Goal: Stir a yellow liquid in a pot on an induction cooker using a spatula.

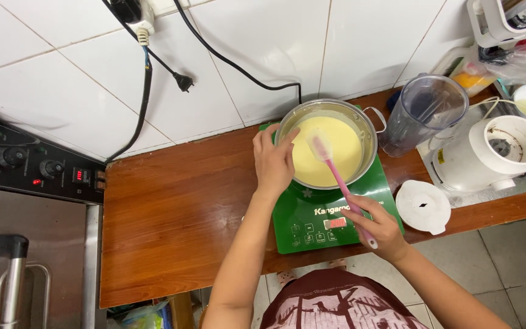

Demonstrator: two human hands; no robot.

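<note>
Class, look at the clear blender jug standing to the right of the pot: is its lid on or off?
Off. The blender jug stands upright with an open mouth, and you can see down inside. A round white lid lies on the wooden table nearby.

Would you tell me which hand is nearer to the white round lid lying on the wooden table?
Right. The right hand holds the pink spatula just beside the white lid; the left hand grips the pot rim, farther away.

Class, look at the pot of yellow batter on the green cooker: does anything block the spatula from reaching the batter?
Nothing visible does. The pot is uncovered, and the spatula in the right hand already dips into the batter. The left hand grips the rim.
</note>
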